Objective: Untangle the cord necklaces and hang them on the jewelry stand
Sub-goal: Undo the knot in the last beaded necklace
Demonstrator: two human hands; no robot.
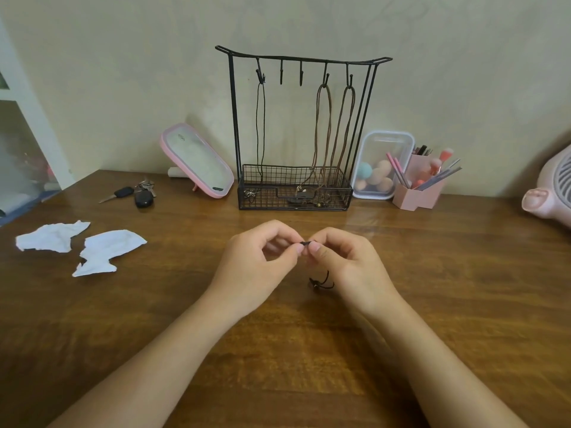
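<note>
step: untangling. left hand (259, 257) and right hand (346, 264) both pinch dark cord necklace (321, 282) above mid surface (448, 273); tangle dangles. next, likely: tease open, hang on jewelry stand (296, 131)

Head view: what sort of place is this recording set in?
Probably a dressing table at home: a pink tabletop mirror, a wire jewelry stand, and a pink holder of makeup brushes beside a clear box of sponges.

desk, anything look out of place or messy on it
Two torn, crumpled scraps of white paper lie loose on the desk at the left, like litter near the keys. Nothing else stands out.
</note>
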